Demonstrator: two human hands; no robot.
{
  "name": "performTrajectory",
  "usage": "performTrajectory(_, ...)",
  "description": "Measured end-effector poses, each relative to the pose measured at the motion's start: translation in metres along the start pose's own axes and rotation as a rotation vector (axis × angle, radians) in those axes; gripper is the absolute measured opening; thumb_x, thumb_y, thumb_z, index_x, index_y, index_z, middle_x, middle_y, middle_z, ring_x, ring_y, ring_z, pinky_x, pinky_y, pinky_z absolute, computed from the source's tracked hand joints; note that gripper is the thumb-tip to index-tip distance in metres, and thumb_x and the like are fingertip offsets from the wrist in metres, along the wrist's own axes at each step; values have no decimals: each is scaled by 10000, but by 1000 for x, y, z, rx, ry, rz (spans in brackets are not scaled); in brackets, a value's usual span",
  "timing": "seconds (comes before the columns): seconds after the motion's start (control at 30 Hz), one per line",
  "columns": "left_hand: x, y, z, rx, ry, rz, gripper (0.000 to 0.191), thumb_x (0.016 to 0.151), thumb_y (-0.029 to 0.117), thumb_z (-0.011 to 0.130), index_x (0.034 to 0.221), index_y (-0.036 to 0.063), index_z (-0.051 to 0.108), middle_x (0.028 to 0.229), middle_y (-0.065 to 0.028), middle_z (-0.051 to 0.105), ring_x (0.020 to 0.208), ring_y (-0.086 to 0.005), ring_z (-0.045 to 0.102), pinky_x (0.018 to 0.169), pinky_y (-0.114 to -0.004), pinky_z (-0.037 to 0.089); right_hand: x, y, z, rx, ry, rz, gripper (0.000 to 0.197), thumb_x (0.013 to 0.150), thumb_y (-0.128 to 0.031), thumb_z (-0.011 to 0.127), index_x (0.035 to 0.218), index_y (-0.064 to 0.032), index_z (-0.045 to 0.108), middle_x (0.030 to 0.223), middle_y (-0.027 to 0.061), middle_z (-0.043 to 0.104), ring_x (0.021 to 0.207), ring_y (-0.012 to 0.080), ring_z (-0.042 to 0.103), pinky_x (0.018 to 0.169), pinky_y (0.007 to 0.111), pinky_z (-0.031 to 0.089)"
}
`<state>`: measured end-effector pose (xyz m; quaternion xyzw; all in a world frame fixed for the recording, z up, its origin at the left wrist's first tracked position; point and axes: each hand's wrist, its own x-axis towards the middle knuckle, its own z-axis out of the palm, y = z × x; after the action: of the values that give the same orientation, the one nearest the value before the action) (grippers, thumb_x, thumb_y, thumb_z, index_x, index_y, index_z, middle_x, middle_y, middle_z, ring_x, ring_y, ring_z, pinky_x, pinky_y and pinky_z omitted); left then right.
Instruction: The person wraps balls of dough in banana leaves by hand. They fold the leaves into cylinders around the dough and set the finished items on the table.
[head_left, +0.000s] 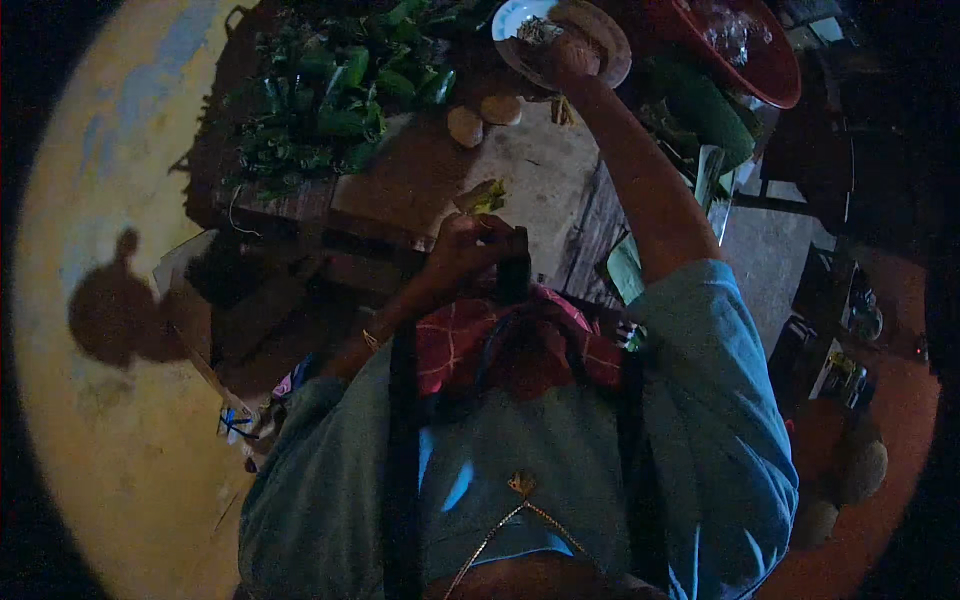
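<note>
My left hand (466, 247) is close to my body with its fingers pinched at the base of a small yellow-green leaf piece (482, 196). Stretched far forward, my right hand (574, 60) reaches into a plate (616, 45) that holds a small pale heap (538, 31); its fingertips are at the heap, and whether they grip any of it cannot be told. Two round, pale brown pieces (465, 126) lie side by side on the work surface below the plate. A small tan bundle (561, 111) lies near my right wrist.
A large pile of green leafy bundles (330, 97) covers the back left of the low table (525, 157). At the back right are a red basin (787, 75) with shiny contents and large green leaves (705, 112). A yellowish wall (112, 420) stands at the left.
</note>
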<state>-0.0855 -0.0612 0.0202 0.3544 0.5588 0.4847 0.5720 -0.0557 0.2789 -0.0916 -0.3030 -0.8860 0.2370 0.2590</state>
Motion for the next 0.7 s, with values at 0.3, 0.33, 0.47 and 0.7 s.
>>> performTrajectory(0.3,2,-18,-10,281,32,294,201,751,202,663,850,30,629,773,-15,626,708,-74,552,663,-240,443,-3,-32,-31,-479,-221,161,323,875,-238,443,1141,-80,535,1055,123,576,909,224,581,787,345,463)
performTrajectory(0.33,3,-17,-9,280,27,295,201,751,202,663,850,30,629,773,-15,626,708,-74,552,663,-240,443,-6,-22,-32,-397,-158,174,331,875,-251,442,1144,-79,531,1062,120,572,919,227,575,795,347,457)
performTrajectory(0.47,3,2,-2,7,-74,-120,207,757,214,662,831,26,618,743,-2,610,687,-60,532,641,-231,439,0,4,-37,308,73,56,367,879,-302,437,1157,-76,513,1088,107,559,960,236,547,828,357,435)
performTrajectory(0.7,13,-3,7,19,-87,-41,198,761,175,654,811,-10,605,729,-13,609,673,-57,530,591,-225,438,7,41,-39,654,85,-107,419,879,-362,443,1179,-73,488,1123,90,543,1020,251,509,878,375,401)
